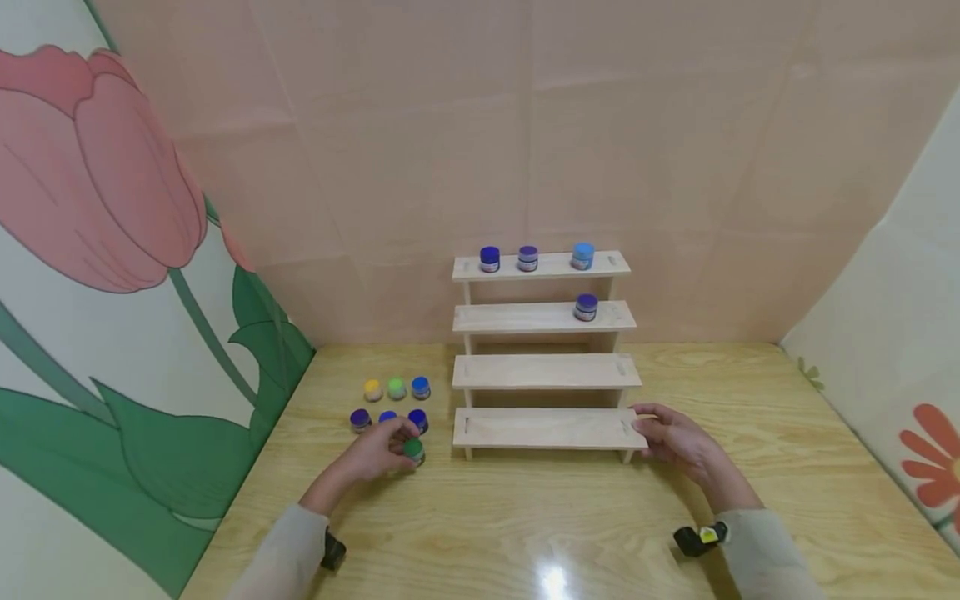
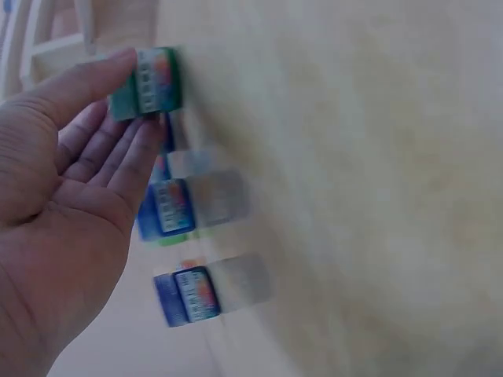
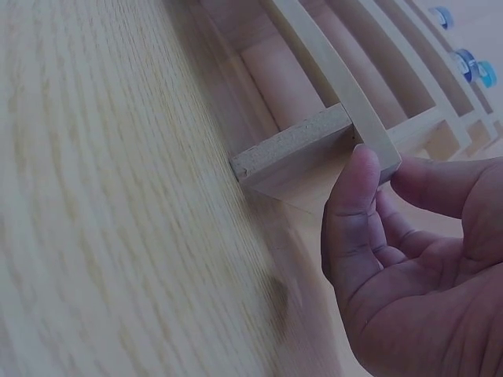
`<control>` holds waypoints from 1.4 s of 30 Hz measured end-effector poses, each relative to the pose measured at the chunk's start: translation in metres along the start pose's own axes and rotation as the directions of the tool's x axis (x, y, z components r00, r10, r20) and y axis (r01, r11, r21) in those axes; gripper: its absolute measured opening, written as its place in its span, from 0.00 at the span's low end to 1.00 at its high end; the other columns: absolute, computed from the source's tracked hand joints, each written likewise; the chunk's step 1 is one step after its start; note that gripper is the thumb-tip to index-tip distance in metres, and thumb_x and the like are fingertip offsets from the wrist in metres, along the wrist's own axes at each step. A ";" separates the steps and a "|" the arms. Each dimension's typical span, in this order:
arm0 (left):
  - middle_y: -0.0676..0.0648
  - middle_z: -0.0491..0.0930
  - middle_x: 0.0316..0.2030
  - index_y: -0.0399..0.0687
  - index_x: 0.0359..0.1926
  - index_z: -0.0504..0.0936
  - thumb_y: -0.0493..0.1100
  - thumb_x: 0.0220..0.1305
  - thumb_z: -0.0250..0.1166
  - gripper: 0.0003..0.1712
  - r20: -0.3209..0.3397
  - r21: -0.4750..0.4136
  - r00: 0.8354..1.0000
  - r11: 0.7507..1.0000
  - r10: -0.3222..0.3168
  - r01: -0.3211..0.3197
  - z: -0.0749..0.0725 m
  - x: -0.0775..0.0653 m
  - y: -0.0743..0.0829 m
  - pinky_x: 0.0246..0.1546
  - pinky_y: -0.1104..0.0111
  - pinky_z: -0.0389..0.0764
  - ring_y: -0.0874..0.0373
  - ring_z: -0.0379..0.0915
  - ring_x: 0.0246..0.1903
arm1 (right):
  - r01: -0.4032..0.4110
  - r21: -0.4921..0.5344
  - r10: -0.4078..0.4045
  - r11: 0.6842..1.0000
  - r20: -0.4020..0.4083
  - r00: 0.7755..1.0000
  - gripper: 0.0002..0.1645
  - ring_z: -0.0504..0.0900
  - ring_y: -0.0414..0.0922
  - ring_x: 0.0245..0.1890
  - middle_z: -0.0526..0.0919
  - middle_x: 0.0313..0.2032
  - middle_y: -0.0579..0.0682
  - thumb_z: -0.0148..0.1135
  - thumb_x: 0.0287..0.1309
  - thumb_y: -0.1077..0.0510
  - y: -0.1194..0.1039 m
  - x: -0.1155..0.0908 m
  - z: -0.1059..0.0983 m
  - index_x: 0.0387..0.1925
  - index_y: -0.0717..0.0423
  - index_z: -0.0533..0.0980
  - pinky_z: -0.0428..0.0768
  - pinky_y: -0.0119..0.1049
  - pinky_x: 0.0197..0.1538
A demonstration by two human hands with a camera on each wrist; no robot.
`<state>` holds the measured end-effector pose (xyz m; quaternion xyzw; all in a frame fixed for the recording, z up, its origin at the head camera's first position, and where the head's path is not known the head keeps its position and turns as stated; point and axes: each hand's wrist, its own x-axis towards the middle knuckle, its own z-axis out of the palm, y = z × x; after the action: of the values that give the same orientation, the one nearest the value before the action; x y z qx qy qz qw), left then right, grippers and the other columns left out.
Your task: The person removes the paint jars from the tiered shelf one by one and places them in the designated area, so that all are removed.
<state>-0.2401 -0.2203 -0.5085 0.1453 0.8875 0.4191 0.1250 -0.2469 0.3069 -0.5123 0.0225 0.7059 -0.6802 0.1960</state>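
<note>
My left hand (image 1: 377, 452) pinches a small green-lidded paint jar (image 1: 413, 451) between thumb and fingers, at the left of the wooden shelf. In the left wrist view the jar (image 2: 149, 82) sits at the fingertips, its label showing. Behind that hand stand more jars in two rows: yellow (image 1: 372, 390), light green (image 1: 397, 387) and blue (image 1: 421, 387) at the back, purple (image 1: 361, 420) and blue ones (image 1: 418, 421) in front. My right hand (image 1: 678, 440) grips the right end of the lowest step of the tiered shelf (image 1: 547, 428), thumb and fingers on its edge.
On the top step stand a dark blue jar (image 1: 490, 259), a purple jar (image 1: 528, 259) and a light blue jar (image 1: 582, 257). Another purple jar (image 1: 586, 307) is on the second step, toward the right. A pinkish cloth (image 1: 375, 167) hangs behind the wood-grain table (image 1: 480, 533).
</note>
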 end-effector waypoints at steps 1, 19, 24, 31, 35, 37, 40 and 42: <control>0.46 0.81 0.49 0.43 0.52 0.79 0.37 0.55 0.78 0.25 0.001 -0.016 1.000 1.000 0.012 -0.012 -0.002 -0.001 0.002 0.57 0.59 0.82 0.48 0.77 0.55 | 0.001 -0.001 -0.001 1.000 0.001 1.000 0.29 0.82 0.41 0.40 0.79 0.44 0.46 0.58 0.73 0.58 0.000 0.000 0.000 0.68 0.63 0.63 0.85 0.35 0.40; 0.45 0.82 0.51 0.48 0.55 0.81 0.46 0.69 0.68 0.17 -0.056 -0.008 0.972 0.973 0.229 -0.230 -0.019 0.035 0.083 0.55 0.59 0.83 0.51 0.78 0.53 | 0.018 0.021 -0.018 1.000 -0.023 1.000 0.26 0.83 0.40 0.37 0.81 0.41 0.44 0.59 0.72 0.59 0.004 -0.003 0.003 0.66 0.62 0.65 0.85 0.33 0.38; 0.46 0.82 0.49 0.43 0.56 0.80 0.45 0.69 0.68 0.19 -0.068 0.003 0.956 0.958 0.285 -0.285 -0.016 0.054 0.109 0.54 0.61 0.83 0.53 0.78 0.51 | 0.013 0.020 -0.013 1.000 -0.026 1.000 0.27 0.82 0.40 0.37 0.81 0.41 0.45 0.59 0.72 0.59 0.003 -0.003 0.003 0.67 0.63 0.64 0.85 0.33 0.38; 0.43 0.82 0.50 0.42 0.55 0.80 0.45 0.69 0.68 0.18 -0.064 -0.010 0.930 0.931 0.362 -0.364 -0.013 0.081 0.138 0.53 0.63 0.84 0.54 0.78 0.51 | 0.016 -0.002 -0.016 1.000 -0.017 1.000 0.31 0.83 0.41 0.38 0.80 0.43 0.46 0.59 0.72 0.59 -0.001 -0.002 0.005 0.69 0.66 0.61 0.85 0.34 0.39; 0.44 0.82 0.52 0.45 0.56 0.80 0.47 0.69 0.68 0.19 -0.059 -0.002 0.926 0.927 0.374 -0.375 -0.011 0.095 0.153 0.57 0.61 0.82 0.55 0.77 0.53 | 0.024 -0.001 -0.025 1.000 -0.009 1.000 0.31 0.83 0.40 0.38 0.80 0.42 0.46 0.59 0.72 0.60 -0.002 -0.002 0.005 0.69 0.67 0.60 0.86 0.34 0.38; 0.46 0.82 0.52 0.45 0.56 0.80 0.48 0.68 0.68 0.20 -0.058 0.007 0.922 0.924 0.383 -0.383 -0.008 0.102 0.160 0.58 0.62 0.81 0.56 0.77 0.53 | 0.022 -0.003 -0.022 1.000 -0.007 1.000 0.31 0.83 0.40 0.38 0.79 0.42 0.46 0.58 0.72 0.60 -0.002 -0.003 0.005 0.69 0.67 0.60 0.86 0.34 0.38; 0.48 0.82 0.51 0.44 0.56 0.80 0.47 0.69 0.68 0.20 -0.059 -0.006 0.916 0.917 0.398 -0.399 -0.004 0.113 0.170 0.57 0.65 0.81 0.56 0.77 0.54 | 0.017 -0.005 -0.017 1.000 -0.009 1.000 0.31 0.83 0.40 0.38 0.79 0.42 0.46 0.58 0.72 0.60 -0.002 -0.004 0.005 0.69 0.67 0.60 0.86 0.34 0.38; 0.47 0.82 0.52 0.44 0.57 0.79 0.46 0.69 0.68 0.19 -0.061 -0.024 0.912 0.913 0.405 -0.407 0.000 0.120 0.178 0.56 0.67 0.82 0.56 0.77 0.54 | 0.016 -0.005 -0.016 1.000 -0.012 1.000 0.31 0.83 0.40 0.38 0.80 0.42 0.45 0.58 0.72 0.60 -0.002 -0.003 0.005 0.68 0.67 0.60 0.86 0.34 0.38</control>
<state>-0.3245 -0.0692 -0.3818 0.3127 0.8332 0.4558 0.0134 -0.2433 0.3031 -0.5091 0.0202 0.7090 -0.6798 0.1864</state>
